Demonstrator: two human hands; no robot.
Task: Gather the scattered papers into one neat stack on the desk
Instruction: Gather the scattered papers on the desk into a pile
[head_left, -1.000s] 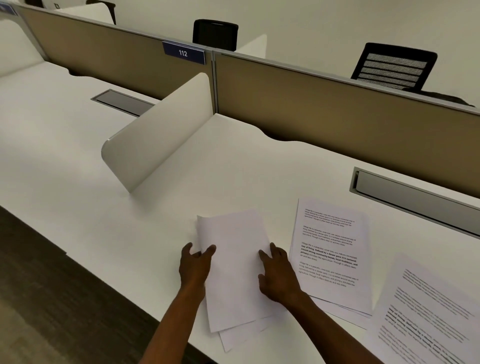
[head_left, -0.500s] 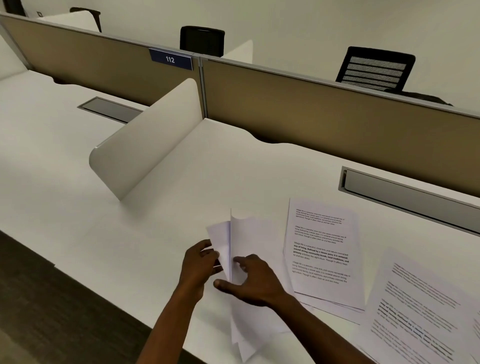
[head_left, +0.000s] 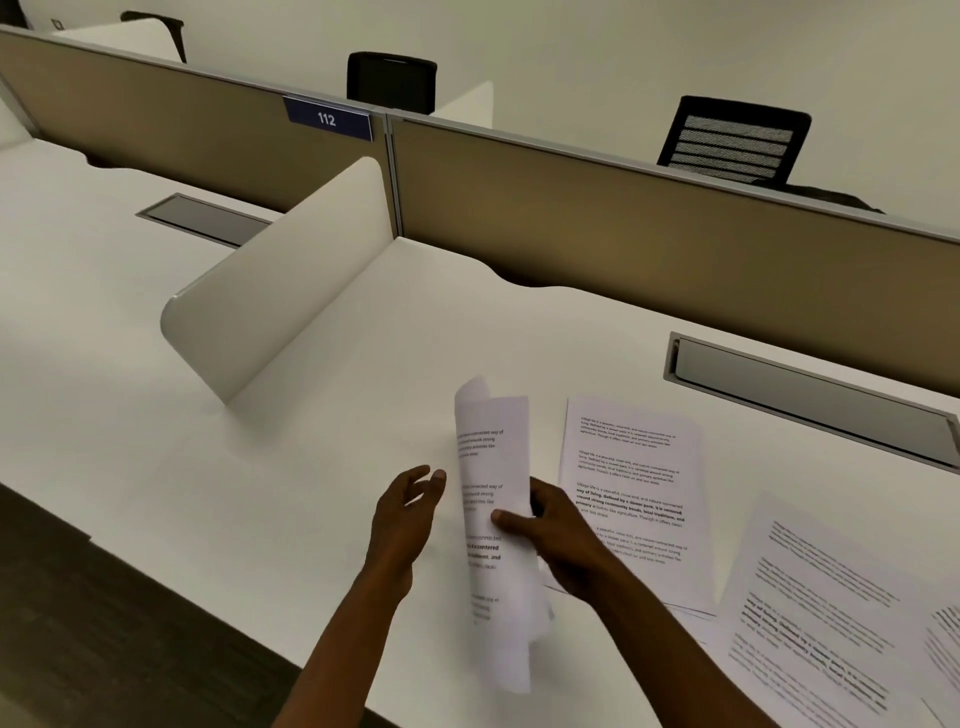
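Right hand (head_left: 561, 535) pinching lifted sheets (head_left: 496, 530), left hand (head_left: 408, 512) open beside; lay squarely onto pile (head_left: 631, 499) near table's (head_left: 363, 415) front edge.

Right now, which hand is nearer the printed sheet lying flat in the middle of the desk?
Right. The right hand overlaps the flat printed sheet's left edge; the left hand hangs open beyond the lifted papers.

White desk (head_left: 322, 467) bears printed sheets (head_left: 631, 493), more papers (head_left: 821, 613) at right.
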